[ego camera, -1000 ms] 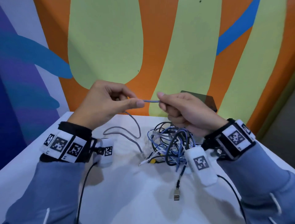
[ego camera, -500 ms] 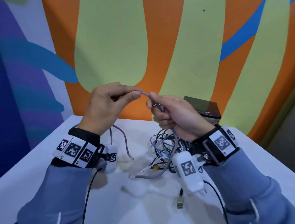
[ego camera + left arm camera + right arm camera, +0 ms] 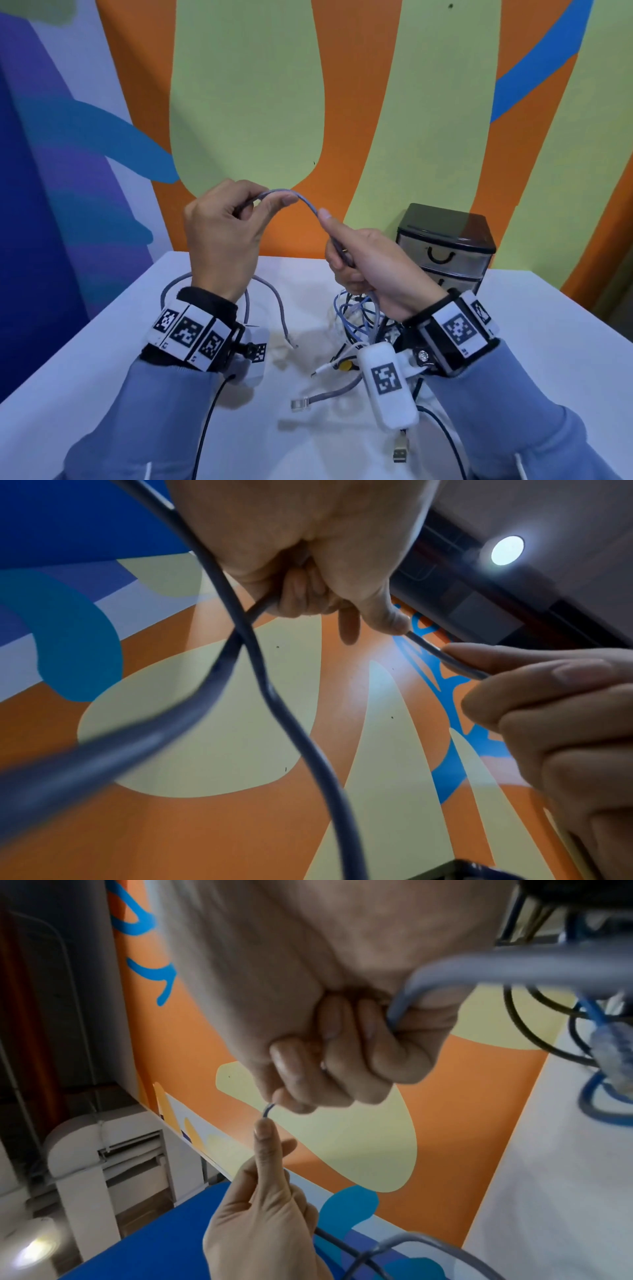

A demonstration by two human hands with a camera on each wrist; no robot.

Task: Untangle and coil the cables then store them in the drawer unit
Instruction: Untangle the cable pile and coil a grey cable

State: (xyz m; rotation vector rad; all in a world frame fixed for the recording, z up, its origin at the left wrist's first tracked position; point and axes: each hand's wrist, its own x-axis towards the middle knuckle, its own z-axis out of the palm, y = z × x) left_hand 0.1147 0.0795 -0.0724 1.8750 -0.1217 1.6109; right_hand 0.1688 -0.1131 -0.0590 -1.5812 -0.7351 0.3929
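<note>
Head view: left hand (image 3: 222, 236) and right hand (image 3: 363, 260) each pinch grey cable (image 3: 305, 202) arching between them

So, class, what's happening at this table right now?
A person is working a grey cable free, holding it up between the left hand and right hand, both pinching it. Below on the table, the other cables lie in a tangle. The drawer unit stands at the back, drawers closed. Nothing looks coiled or stored yet.
</note>
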